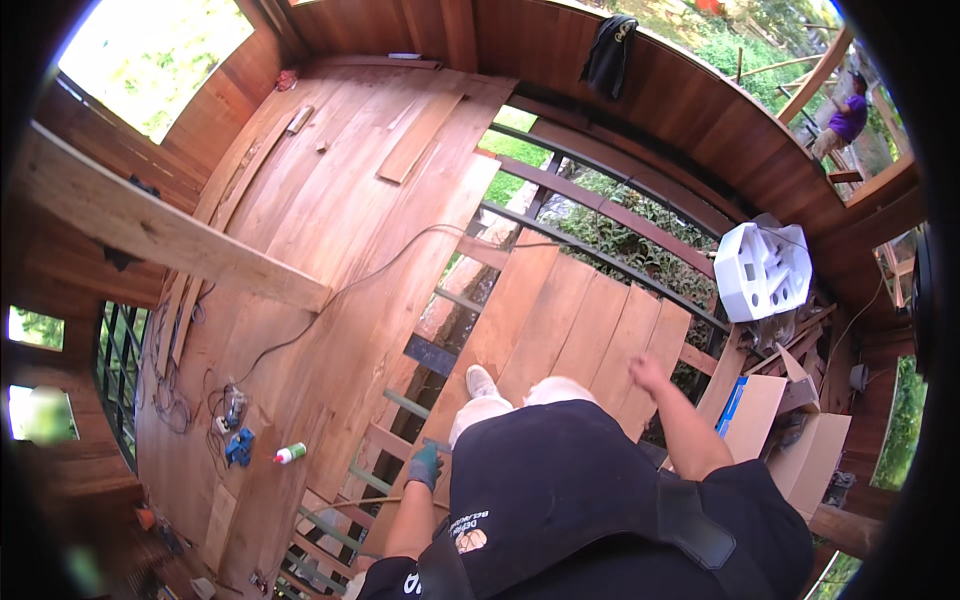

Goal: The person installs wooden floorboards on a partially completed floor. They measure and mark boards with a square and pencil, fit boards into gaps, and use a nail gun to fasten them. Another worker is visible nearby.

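My left hand [425,466], in a green and grey glove, hangs low at my left side above the open floor joists. Its fingers are too small and dark to tell apart, and no held thing shows. My bare right hand [648,373] is out to my right, over the loose wooden planks [545,318] laid side by side across the joists. Its fingers are curled in, with nothing visible in them. One shoe [481,381] of mine stands on these planks, near their left edge.
Uncovered joists [610,205] leave gaps with greenery below. A cord [340,295] crosses the boarded floor [310,220]. Left lie a blue power tool [239,447] and a bottle [291,453]. A wooden beam [170,230] juts in. Right are white foam packaging [738,270] and a cardboard box [752,420].
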